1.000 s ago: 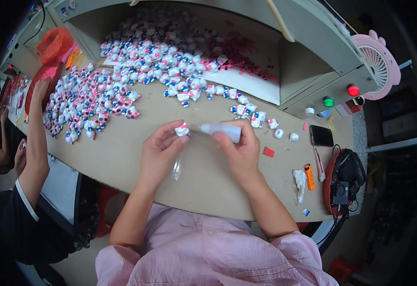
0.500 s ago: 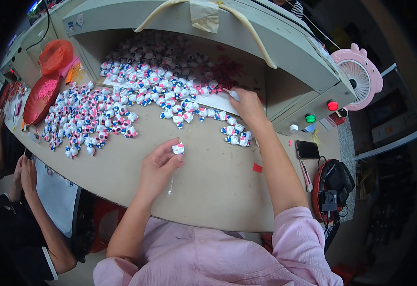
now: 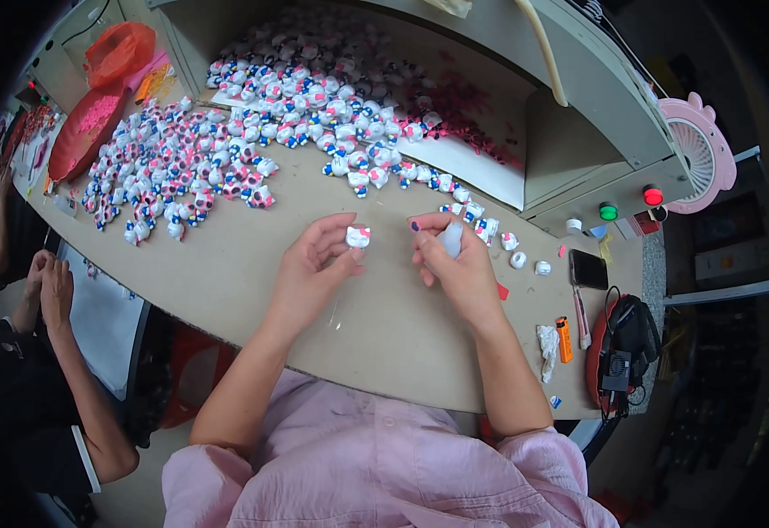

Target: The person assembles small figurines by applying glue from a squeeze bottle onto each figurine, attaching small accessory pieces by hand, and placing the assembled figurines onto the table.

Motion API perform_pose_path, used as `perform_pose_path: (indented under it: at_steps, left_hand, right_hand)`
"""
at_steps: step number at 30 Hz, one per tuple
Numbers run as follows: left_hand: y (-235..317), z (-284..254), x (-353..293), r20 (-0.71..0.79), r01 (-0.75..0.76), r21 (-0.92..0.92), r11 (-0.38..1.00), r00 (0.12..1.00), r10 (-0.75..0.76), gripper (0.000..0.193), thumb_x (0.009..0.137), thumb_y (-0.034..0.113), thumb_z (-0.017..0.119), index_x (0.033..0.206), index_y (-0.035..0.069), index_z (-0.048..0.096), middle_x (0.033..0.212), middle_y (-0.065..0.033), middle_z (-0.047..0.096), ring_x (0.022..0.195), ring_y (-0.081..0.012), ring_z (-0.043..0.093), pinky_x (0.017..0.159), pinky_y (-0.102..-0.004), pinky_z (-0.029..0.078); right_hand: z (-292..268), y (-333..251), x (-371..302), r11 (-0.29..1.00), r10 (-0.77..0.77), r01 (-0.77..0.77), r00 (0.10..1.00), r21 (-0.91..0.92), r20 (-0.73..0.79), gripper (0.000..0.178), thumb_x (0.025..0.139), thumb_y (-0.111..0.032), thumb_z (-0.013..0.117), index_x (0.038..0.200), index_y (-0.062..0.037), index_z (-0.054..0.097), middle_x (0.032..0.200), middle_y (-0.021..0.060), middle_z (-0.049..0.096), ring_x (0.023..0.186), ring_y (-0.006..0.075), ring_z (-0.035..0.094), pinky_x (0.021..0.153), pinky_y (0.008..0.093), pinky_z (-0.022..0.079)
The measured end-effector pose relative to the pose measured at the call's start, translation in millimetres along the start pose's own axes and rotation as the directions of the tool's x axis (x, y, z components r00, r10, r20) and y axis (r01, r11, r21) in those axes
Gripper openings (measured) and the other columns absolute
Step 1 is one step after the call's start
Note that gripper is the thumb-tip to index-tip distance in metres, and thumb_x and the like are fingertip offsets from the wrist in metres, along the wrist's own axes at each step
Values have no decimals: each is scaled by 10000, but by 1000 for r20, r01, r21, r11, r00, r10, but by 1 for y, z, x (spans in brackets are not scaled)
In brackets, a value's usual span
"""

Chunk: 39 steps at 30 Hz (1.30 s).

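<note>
Between the thumb and fingers of my left hand (image 3: 318,268) is a small white cat figurine head (image 3: 358,237) with pink marks. My right hand (image 3: 462,277), a short gap to its right, is closed round a small translucent squeeze bottle (image 3: 452,236). At its fingertips shows a tiny dark piece with pink (image 3: 415,226), too small to name. Beyond both hands lies a heap of white, blue and pink figurines (image 3: 310,101), spreading into the booth. Another pile of figurines with pink parts (image 3: 173,163) covers the table on the left.
Small pink pieces (image 3: 472,128) lie inside the grey booth (image 3: 578,145). On the right are a phone (image 3: 589,269), an orange lighter (image 3: 564,340), crumpled tissue (image 3: 548,352), a black pouch (image 3: 626,339) and a pink fan (image 3: 697,154). A red tray (image 3: 72,158) stands far left, near a co-worker's hands (image 3: 53,286).
My right hand has drawn back from the booth with the bottle, and a tiny piece now shows at its fingertips. My left hand still holds the cat head. The view has shifted.
</note>
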<state>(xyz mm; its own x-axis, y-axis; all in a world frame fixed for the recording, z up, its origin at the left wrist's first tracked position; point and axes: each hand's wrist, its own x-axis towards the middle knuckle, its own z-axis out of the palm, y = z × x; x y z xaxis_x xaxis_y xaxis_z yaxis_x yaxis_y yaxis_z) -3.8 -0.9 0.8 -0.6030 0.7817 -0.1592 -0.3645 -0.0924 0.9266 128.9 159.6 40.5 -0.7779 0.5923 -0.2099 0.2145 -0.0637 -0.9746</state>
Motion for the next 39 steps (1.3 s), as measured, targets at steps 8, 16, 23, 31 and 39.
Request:
perform_pose_path:
  at_steps: [8,16,23,31,39]
  left_hand:
    - [-11,-4,-2,15,-69,111,991,998,68,405,929,16,644,1323,-12,556,1144,-63,657,995,-111,638,840,-267,562]
    - [-15,-2,-3,31,-82,255,964,997,76,413,925,-22,648,1331,-7,571,1189,-68,654,1048,-114,624,882,-254,537]
    - [-11,4,-6,30,-129,332,934,992,126,381,925,-27,643,1303,8,604,1190,-48,658,1047,-116,618,859,-257,546]
    - [-6,-3,-5,46,-67,127,990,997,61,293,925,21,667,1218,11,654,1162,-71,671,1021,-143,652,891,-291,557]
    - [-1,-3,-9,50,41,-33,999,998,-39,275,949,42,650,1218,-11,644,1103,-79,699,1013,-140,659,907,-295,541]
  right_hand:
    - [18,11,-14,999,39,-39,999,-12,30,169,939,-131,668,1072,-33,632,843,5,636,631,42,531,552,197,433]
    - [25,11,-9,996,84,-82,993,-23,88,147,901,-135,719,951,-37,622,813,0,619,633,59,547,544,224,455]
    - [23,11,-4,994,96,-93,993,-52,65,252,884,-120,729,1011,-52,522,821,7,602,626,62,541,519,228,442]
    - [24,10,-8,999,31,-35,992,36,123,301,894,-112,720,1104,-49,514,852,-2,607,651,49,541,534,221,429]
    - [24,12,-8,992,25,-45,985,116,170,295,878,-130,759,1112,-45,600,901,-7,635,726,41,563,585,201,444]
